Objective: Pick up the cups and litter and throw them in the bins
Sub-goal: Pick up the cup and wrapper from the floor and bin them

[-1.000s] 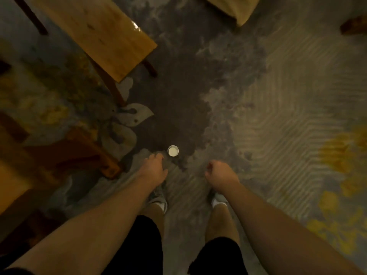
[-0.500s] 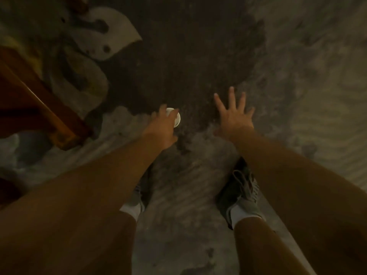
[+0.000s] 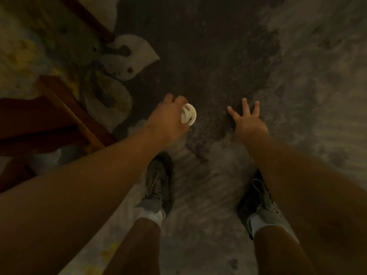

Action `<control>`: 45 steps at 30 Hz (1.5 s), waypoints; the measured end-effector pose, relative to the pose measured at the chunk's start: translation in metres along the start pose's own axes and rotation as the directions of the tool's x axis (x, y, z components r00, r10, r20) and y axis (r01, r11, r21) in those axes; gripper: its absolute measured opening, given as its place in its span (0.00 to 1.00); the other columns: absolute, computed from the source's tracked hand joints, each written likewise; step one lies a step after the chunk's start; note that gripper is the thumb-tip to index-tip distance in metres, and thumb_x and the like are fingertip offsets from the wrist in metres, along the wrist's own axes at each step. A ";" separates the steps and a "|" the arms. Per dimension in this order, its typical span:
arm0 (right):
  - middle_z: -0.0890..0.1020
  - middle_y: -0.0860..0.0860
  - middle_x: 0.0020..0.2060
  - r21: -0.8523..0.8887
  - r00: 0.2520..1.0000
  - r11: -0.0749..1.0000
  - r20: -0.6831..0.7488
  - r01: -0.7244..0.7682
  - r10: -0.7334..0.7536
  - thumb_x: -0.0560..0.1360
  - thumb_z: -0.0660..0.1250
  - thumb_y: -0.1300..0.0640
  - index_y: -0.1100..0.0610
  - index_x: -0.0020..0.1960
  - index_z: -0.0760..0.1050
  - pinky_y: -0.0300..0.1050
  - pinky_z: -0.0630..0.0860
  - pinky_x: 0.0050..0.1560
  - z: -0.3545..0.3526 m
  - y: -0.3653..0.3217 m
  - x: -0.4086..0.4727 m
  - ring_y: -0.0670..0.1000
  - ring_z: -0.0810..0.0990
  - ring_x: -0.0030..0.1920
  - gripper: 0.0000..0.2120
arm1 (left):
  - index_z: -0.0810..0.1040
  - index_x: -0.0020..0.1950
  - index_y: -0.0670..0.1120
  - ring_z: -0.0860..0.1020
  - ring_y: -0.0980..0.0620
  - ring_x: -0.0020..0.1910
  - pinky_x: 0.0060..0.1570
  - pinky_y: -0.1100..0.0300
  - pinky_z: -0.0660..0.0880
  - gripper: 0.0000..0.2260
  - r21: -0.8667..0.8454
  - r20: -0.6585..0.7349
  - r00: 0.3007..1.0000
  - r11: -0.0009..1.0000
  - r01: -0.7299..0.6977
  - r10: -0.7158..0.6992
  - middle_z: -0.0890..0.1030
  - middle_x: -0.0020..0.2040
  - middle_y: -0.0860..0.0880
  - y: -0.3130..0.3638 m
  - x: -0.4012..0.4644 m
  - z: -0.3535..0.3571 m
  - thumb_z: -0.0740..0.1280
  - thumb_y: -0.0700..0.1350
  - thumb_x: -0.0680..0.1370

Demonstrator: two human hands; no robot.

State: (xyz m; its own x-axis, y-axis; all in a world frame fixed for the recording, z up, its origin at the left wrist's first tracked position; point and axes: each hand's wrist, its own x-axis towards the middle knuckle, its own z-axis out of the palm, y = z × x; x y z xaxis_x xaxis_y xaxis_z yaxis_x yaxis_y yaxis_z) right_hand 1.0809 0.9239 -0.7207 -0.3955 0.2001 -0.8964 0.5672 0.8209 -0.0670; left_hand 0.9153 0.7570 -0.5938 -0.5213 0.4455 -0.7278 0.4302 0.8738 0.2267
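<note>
A small white paper cup [image 3: 189,115] with a red mark on it is tilted on its side in my left hand [image 3: 168,118], whose fingers are closed around it just above the dark patch of carpet. My right hand [image 3: 249,121] hovers beside it to the right, fingers spread and holding nothing. No bin is in view.
Dark wooden chair legs and rails [image 3: 65,120] stand close on the left. Another wooden leg [image 3: 89,18] runs across the top left. My two grey shoes [image 3: 158,187] are planted on the patterned carpet [image 3: 307,86] below my hands.
My left hand has closed around the cup and tipped it off the floor. The right hand stays spread. The view has pulled back slightly from the carpet.
</note>
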 end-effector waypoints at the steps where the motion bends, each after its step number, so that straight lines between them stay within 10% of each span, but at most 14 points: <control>1: 0.44 0.55 0.80 0.020 0.997 1.000 0.077 0.024 -0.025 0.71 0.75 0.43 0.40 0.79 0.44 0.69 0.67 0.68 -0.025 -0.002 -0.004 0.67 0.47 0.78 0.49 | 0.70 0.68 0.50 0.74 0.42 0.62 0.59 0.50 0.73 0.30 0.009 -0.022 1.000 1.000 -0.007 0.007 0.70 0.66 0.45 0.007 -0.007 -0.020 0.78 0.46 0.69; 4: 0.69 0.60 0.71 0.068 0.984 0.982 0.012 0.178 -0.179 0.76 0.67 0.47 0.51 0.74 0.64 0.61 0.71 0.66 -0.109 -0.007 -0.041 0.64 0.71 0.69 0.29 | 0.71 0.64 0.47 0.77 0.42 0.59 0.55 0.51 0.73 0.29 -0.009 -0.103 0.995 1.000 -0.016 0.015 0.74 0.62 0.44 0.032 -0.034 -0.079 0.79 0.47 0.67; 7: 0.74 0.62 0.62 0.108 0.947 0.965 -0.243 0.240 -0.208 0.79 0.61 0.54 0.57 0.66 0.71 0.59 0.73 0.61 -0.184 -0.004 -0.105 0.65 0.75 0.63 0.16 | 0.71 0.66 0.48 0.76 0.45 0.61 0.58 0.53 0.73 0.30 -0.052 -0.132 0.990 0.998 0.033 -0.040 0.74 0.64 0.46 0.068 -0.074 -0.138 0.79 0.47 0.68; 23: 0.78 0.54 0.53 0.126 0.817 0.916 -0.509 0.380 -0.269 0.76 0.65 0.48 0.54 0.58 0.76 0.47 0.72 0.53 -0.493 0.091 -0.447 0.56 0.78 0.54 0.14 | 0.72 0.67 0.54 0.76 0.51 0.60 0.56 0.57 0.75 0.28 -0.382 -0.434 0.890 0.923 -0.043 -0.138 0.70 0.65 0.54 0.267 -0.259 -0.422 0.78 0.53 0.70; 33: 0.77 0.51 0.52 -0.021 0.735 0.918 -0.592 0.396 -0.330 0.77 0.65 0.46 0.52 0.59 0.76 0.50 0.76 0.51 -0.706 0.025 -0.460 0.53 0.78 0.52 0.14 | 0.73 0.61 0.56 0.75 0.56 0.48 0.42 0.63 0.72 0.26 -0.460 -0.577 0.802 0.874 -0.159 -0.158 0.76 0.57 0.55 0.239 -0.171 -0.614 0.78 0.57 0.66; 45: 0.78 0.52 0.54 -0.230 0.690 0.881 -0.553 0.414 -0.468 0.78 0.64 0.46 0.53 0.61 0.75 0.46 0.71 0.55 -0.913 -0.036 -0.399 0.54 0.77 0.56 0.16 | 0.72 0.61 0.57 0.77 0.53 0.55 0.50 0.54 0.80 0.28 -0.511 -0.547 0.797 0.856 -0.077 -0.255 0.76 0.59 0.55 0.199 -0.075 -0.783 0.77 0.61 0.66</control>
State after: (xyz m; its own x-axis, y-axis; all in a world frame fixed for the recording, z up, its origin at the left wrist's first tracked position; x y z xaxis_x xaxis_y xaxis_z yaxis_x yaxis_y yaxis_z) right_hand 0.5591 1.3031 0.0392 -0.9374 0.0495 -0.3448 0.1701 0.9288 -0.3291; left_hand 0.4630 1.0503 0.0132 -0.9284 0.2393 -0.2842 0.0320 0.8136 0.5806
